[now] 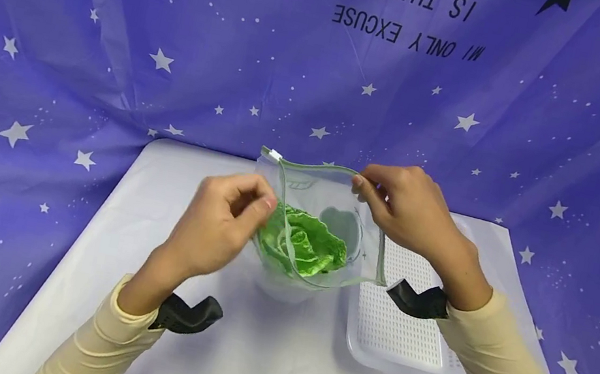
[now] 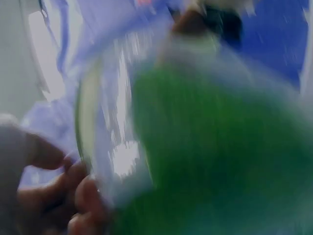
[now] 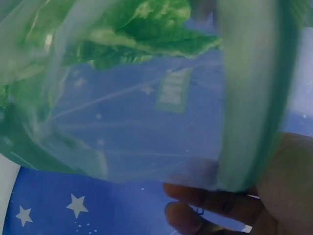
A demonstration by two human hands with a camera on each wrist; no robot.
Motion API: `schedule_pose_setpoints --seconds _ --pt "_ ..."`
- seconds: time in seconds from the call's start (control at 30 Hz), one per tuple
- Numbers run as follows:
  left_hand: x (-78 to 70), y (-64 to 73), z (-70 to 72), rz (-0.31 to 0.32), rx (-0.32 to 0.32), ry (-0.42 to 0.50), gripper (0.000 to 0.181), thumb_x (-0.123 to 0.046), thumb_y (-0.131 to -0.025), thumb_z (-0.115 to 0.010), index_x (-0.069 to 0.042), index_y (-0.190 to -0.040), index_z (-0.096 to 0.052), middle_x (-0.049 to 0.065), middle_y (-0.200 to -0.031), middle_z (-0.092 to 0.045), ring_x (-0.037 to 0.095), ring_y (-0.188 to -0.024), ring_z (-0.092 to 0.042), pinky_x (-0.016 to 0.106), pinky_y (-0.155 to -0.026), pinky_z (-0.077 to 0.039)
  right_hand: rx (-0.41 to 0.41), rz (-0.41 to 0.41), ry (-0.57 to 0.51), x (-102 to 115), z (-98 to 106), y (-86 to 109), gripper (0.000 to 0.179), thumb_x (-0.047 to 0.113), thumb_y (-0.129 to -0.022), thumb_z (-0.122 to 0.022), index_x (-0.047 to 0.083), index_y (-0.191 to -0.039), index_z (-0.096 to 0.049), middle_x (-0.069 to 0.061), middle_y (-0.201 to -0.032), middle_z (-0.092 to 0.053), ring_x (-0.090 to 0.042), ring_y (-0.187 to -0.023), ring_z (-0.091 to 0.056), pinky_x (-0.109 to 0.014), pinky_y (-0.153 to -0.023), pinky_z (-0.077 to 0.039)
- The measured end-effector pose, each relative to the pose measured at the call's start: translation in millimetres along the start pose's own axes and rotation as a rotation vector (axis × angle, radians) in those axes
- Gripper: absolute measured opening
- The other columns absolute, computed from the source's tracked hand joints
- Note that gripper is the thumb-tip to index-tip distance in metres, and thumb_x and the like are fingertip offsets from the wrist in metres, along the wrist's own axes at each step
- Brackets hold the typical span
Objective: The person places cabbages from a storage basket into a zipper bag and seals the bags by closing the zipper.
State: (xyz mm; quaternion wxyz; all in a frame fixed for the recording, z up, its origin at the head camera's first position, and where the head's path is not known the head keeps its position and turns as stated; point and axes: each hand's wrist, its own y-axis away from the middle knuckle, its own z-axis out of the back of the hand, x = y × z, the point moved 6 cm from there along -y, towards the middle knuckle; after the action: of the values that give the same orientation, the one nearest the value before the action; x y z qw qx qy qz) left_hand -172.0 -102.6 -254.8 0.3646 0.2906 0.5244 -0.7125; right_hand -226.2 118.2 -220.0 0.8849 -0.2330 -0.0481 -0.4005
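Observation:
A clear zip bag (image 1: 330,185) with a green-edged mouth stands on the table, its mouth spread wide. Inside it sits a leafy green cabbage (image 1: 313,249), which looms blurred in the left wrist view. My left hand (image 1: 219,220) pinches the near-left part of the bag's rim between thumb and fingers. On the far right side of the mouth, my right hand (image 1: 404,204) pinches the rim, and its fingertips (image 3: 188,196) show at the bag's edge in the right wrist view. A white slider (image 1: 274,155) sits at the zip's far-left end.
A white perforated tray (image 1: 397,355) lies on the white-covered table (image 1: 275,368) to the right, partly beneath my right forearm. Behind the table hangs a purple cloth (image 1: 276,44) with stars and lettering. Black wrist mounts (image 1: 189,315) project from both sleeves.

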Motion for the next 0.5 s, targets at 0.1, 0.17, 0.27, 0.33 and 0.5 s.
schedule_pose_setpoints --seconds 0.1,0.17,0.27,0.33,0.5 --pt "24.3 -12.5 14.2 -0.073 -0.147 -0.112 0.017 -0.010 -0.092 -0.061 -0.006 -0.109 -0.063 0.002 -0.099 -0.063 0.017 -0.082 -0.058 0.031 -0.065 -0.044 -0.003 0.041 -0.034 -4 -3 -2.8 0.020 0.020 -0.099 -0.059 0.012 -0.085 -0.072 0.004 -0.070 -0.065 -0.009 -0.051 -0.047 -0.032 -0.048 -0.038" --pt "37.3 -20.1 15.4 -0.104 -0.127 -0.118 0.029 -0.016 -0.095 -0.059 -0.009 -0.123 -0.060 0.002 -0.116 -0.062 0.019 -0.102 -0.057 0.038 -0.076 -0.043 -0.013 0.058 -0.047 -5 -2 -4.0 0.020 0.020 -0.099 -0.059 0.012 -0.084 -0.071 0.003 -0.069 -0.064 -0.010 -0.049 -0.045 -0.031 -0.047 -0.036" --pt "40.5 -22.7 6.2 -0.173 -0.011 -0.021 0.035 -0.029 -0.102 -0.048 -0.008 -0.128 -0.060 0.003 -0.121 -0.063 0.021 -0.113 -0.054 0.045 -0.087 -0.039 -0.029 0.055 -0.048 -5 -3 -7.1 0.023 0.021 -0.099 -0.058 0.012 -0.082 -0.070 0.005 -0.066 -0.062 -0.009 -0.049 -0.044 -0.031 -0.047 -0.036" --pt "32.2 -19.4 -1.1 -0.258 0.014 0.020 0.041 -0.038 -0.101 -0.046 -0.006 -0.118 -0.067 0.003 -0.112 -0.068 0.022 -0.109 -0.057 0.045 -0.090 -0.040 -0.046 0.040 -0.039 -5 -3 -10.2 0.026 0.023 -0.100 -0.057 0.013 -0.078 -0.069 0.006 -0.063 -0.059 -0.009 -0.047 -0.043 -0.031 -0.046 -0.035" --pt "8.7 -12.3 -14.2 -0.447 -0.087 -0.019 0.041 -0.044 -0.095 -0.060 -0.004 -0.096 -0.073 0.002 -0.091 -0.071 0.023 -0.092 -0.061 0.039 -0.086 -0.045 -0.056 0.004 -0.013 -3 -5 -19.3 0.031 0.027 -0.100 -0.055 0.014 -0.074 -0.067 0.007 -0.058 -0.055 -0.011 -0.045 -0.040 -0.033 -0.044 -0.031"
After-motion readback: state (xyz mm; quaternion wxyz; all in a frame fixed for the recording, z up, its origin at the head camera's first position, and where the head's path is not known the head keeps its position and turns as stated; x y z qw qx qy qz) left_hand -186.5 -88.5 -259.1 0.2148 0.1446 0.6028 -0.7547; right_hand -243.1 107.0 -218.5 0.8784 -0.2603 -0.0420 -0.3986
